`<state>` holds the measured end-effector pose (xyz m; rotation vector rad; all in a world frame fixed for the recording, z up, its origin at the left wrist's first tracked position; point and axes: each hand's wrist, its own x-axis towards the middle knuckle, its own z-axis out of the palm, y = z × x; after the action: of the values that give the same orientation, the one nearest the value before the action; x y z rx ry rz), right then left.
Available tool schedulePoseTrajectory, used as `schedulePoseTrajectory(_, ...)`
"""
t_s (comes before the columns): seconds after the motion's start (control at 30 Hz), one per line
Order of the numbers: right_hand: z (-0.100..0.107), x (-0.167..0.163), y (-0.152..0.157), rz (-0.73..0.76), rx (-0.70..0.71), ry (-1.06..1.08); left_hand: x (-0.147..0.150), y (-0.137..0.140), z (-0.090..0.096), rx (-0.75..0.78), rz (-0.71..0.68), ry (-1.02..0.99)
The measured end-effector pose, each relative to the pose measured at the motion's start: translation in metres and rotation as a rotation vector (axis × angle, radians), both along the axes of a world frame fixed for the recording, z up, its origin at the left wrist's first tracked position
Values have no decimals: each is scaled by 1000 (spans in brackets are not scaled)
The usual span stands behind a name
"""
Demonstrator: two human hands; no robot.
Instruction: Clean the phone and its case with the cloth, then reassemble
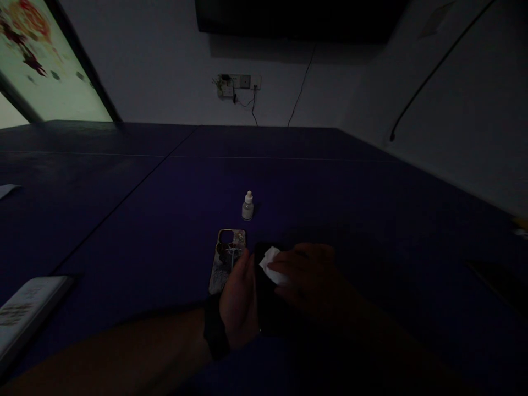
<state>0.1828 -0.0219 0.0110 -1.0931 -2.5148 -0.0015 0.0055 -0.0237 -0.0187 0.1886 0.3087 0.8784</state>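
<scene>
My left hand (240,300), with a dark watch (215,328) at its wrist, grips a black phone (270,313) by its left edge. A crumpled white tissue (271,266) is pressed between the fingers of my right hand (309,275) and lies against the upper part of the phone's dark face. Just left of the phone, a patterned phone case (223,264) rests on the table, partly covered by my left thumb. Beyond them stands a small dropper bottle (247,207) with a white cap. Deep shadow hides much of my right hand and the phone's lower end.
A white box (31,308) sits at the left front of the dark blue table (173,209). Something dark and flat (495,283) lies at the right. Against the far wall are sockets with cables (239,85), below a black screen (301,19).
</scene>
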Motion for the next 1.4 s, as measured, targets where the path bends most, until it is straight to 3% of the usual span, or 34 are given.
schedulePoseTrajectory(0.1, 4, 3, 3, -32, -2, 25, 1, 0, 1, 53, 5, 23)
schedulePoseTrajectory(0.3, 8, 2, -2, 230, -131, 45, 0, -1, 2, 21, 27, 41)
schedulePoseTrajectory(0.53, 2, 4, 4, -24, 6, 31, 2, -1, 5, 9, 21, 21)
schedulePoseTrajectory(0.6, 4, 6, 4, 2, -7, 30, 2, -2, 7, 16, 38, 36)
schedulePoseTrajectory(0.8, 5, 1, -2, 269, -146, 48, 1, -3, 5, -2, 46, 76)
schedulePoseTrajectory(1.03, 8, 4, 1, 70, -54, 34, 2, -2, 6, 5, 59, 53)
schedulePoseTrajectory(1.27, 7, -1, -6, 310, -155, 53, 1, -2, 5, 26, 20, 54)
schedulePoseTrajectory(1.4, 7, -3, -3, 151, -38, 71, 2, -2, 6, 14, 56, 69)
